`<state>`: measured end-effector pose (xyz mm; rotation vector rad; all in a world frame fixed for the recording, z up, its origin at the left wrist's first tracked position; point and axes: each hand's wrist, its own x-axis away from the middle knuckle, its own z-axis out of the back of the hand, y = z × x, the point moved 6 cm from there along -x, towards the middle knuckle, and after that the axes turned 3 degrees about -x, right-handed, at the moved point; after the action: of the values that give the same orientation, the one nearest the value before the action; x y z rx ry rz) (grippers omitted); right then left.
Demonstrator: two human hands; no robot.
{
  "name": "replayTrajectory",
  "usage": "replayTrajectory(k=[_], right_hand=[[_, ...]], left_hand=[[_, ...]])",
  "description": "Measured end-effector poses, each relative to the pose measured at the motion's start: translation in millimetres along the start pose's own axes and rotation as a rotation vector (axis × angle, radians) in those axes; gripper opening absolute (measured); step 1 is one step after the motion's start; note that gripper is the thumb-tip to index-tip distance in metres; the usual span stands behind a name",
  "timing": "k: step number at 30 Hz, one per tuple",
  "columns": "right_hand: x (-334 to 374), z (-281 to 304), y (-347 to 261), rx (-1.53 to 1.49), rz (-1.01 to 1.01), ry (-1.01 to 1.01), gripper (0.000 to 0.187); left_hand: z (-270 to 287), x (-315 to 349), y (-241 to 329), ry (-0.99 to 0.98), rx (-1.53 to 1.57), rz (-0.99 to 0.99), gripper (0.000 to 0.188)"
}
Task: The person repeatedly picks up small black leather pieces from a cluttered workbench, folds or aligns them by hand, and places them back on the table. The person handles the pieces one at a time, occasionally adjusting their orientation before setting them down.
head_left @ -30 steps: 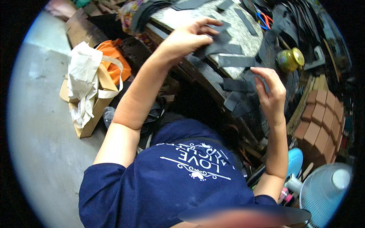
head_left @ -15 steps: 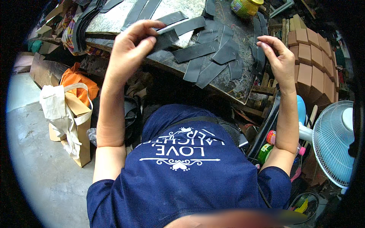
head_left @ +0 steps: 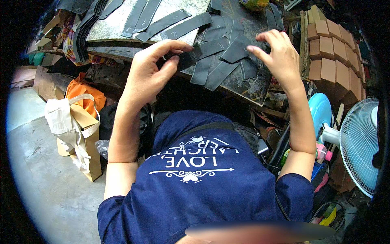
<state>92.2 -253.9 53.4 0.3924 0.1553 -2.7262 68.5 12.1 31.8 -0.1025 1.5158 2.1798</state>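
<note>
My left hand (head_left: 152, 71) pinches the end of a dark flat strip (head_left: 205, 49) between thumb and fingers, just above the near edge of the worktable (head_left: 243, 87). My right hand (head_left: 278, 57) grips the edge of another dark cut piece (head_left: 237, 49) with thumb and fingertips. Both pieces lie among several overlapping dark strips (head_left: 215, 73) on the table's dark part. More long strips (head_left: 170, 22) lie on the pale slab behind.
A stack of dark strips (head_left: 83, 30) hangs over the table's left end. Left on the floor stand a paper bag with white cloth (head_left: 77, 130) and an orange bag (head_left: 83, 93). Brown blocks (head_left: 331, 57) and a fan (head_left: 359, 142) are at the right.
My left hand has come down and right with its strip, to the pile. My right hand has moved left from the table's side onto a piece in the pile.
</note>
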Motion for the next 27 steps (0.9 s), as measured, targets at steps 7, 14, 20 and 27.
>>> replayTrajectory(k=[7, 14, 20, 27], right_hand=[[21.4, -1.6, -22.7, -0.006, 0.027, -0.091, 0.045], [23.4, -3.9, -18.5, -0.389, -0.061, 0.046, 0.019], [37.1, -9.0, -9.0, -0.756, -0.256, -0.08, 0.025], [48.0, 1.6, -8.4, -0.825, -0.246, -0.094, 0.031]], left_hand=[[-6.0, -3.9, 5.0, -0.062, 0.005, 0.001, 0.026], [-71.2, -6.8, 22.6, -0.384, 0.068, -0.02, 0.042], [-93.0, -14.7, 13.6, -0.48, -0.077, 0.055, 0.058], [-93.8, -18.3, 11.7, -0.491, -0.138, 0.144, 0.054]])
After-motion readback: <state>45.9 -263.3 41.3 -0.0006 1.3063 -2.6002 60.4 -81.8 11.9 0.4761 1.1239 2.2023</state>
